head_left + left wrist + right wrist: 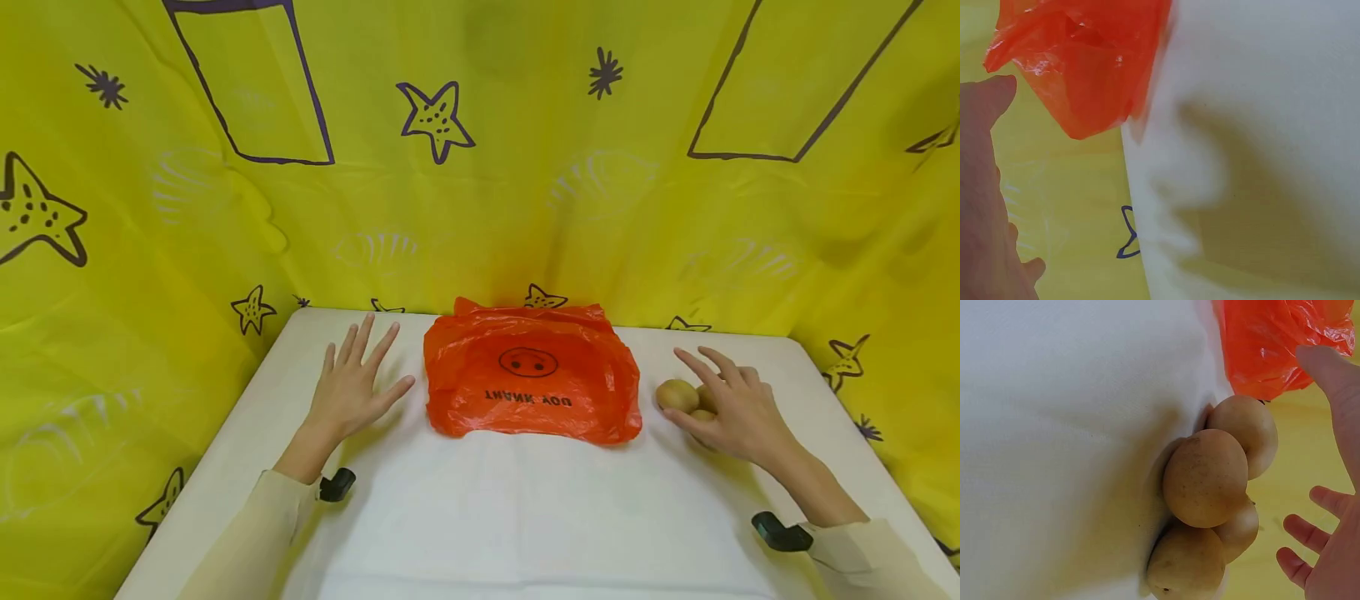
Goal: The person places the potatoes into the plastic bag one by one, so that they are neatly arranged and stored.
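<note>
In the head view, an orange-red plastic bag (pixel 532 408) lies on the white table, its pig-nose print and "THANK YOU" lettering upside down. My left hand (pixel 348 392) hovers to the left of the bag, fingers spread and nothing in them. On the other side, my right hand (pixel 738 412) is held over several round, tan-skinned pears (pixel 677 395), partly covering them. The right wrist view shows the pears (pixel 1205 478) clustered on the table, with that hand's fingers (pixel 1307 534) extended and apart from them. The bag's edge (pixel 1085 87) appears near the left thumb in the left wrist view.
A yellow cloth (pixel 510 217) with starfish and shell drawings hangs behind the table and along both sides. The white tabletop (pixel 525 517) stretches in front of the bag. Dark wrist devices (pixel 782 533) sit by both sleeves.
</note>
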Action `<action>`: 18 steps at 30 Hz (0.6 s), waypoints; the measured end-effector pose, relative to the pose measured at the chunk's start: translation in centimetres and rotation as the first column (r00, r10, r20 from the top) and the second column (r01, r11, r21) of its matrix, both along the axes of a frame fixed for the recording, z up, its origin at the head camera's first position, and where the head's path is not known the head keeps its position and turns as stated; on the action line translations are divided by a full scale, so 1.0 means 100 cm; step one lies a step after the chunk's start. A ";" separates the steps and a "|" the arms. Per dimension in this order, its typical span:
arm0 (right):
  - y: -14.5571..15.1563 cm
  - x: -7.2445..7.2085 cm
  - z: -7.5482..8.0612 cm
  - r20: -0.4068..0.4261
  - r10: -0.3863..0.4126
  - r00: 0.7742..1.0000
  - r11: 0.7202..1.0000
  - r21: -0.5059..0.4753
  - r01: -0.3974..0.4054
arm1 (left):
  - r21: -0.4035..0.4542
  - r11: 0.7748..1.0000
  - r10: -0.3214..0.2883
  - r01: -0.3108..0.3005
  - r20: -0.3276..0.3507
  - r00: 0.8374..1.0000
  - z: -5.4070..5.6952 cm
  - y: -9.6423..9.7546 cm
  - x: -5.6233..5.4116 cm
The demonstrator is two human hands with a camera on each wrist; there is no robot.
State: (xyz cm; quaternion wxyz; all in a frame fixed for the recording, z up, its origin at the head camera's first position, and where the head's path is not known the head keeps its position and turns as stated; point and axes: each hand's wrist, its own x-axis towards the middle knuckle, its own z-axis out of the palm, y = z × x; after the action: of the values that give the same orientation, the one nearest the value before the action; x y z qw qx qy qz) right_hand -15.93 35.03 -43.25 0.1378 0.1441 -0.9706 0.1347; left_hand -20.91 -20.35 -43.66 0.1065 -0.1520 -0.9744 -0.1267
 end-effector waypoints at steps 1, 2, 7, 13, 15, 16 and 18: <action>0.001 0.000 0.001 0.000 0.007 1.000 1.000 -0.004 -0.007 | 0.019 1.000 -0.011 0.011 -0.001 1.000 0.001 0.001 0.001; 0.001 -0.001 0.001 0.002 0.015 1.000 1.000 -0.009 -0.015 | 0.040 0.999 -0.024 0.024 -0.003 1.000 0.002 0.001 0.002; 0.002 -0.006 0.003 0.063 0.045 0.997 0.997 -0.058 -0.042 | 0.160 0.983 -0.091 0.089 0.008 0.996 0.006 0.009 0.006; 0.003 -0.013 0.007 0.150 0.066 0.987 0.995 -0.088 -0.053 | 0.310 0.939 -0.177 0.153 0.051 0.983 0.009 0.023 0.014; 0.004 -0.015 0.008 0.174 0.074 0.982 0.994 -0.095 -0.058 | 0.345 0.920 -0.212 0.184 0.044 0.976 0.008 0.027 0.016; 0.005 -0.015 0.009 0.189 0.077 0.979 0.993 -0.100 -0.059 | 0.358 0.912 -0.230 0.201 0.038 0.973 0.008 0.029 0.016; 0.005 -0.017 0.010 0.215 0.086 0.973 0.992 -0.108 -0.064 | 0.387 0.893 -0.264 0.231 0.035 0.964 0.008 0.033 0.017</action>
State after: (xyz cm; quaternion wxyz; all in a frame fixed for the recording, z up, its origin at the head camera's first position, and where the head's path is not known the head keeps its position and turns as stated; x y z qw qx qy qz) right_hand -17.61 35.57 -42.21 0.0317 0.1578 -0.9658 0.2035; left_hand -19.18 -17.01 -42.90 0.0744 -0.2456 -0.9078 -0.3317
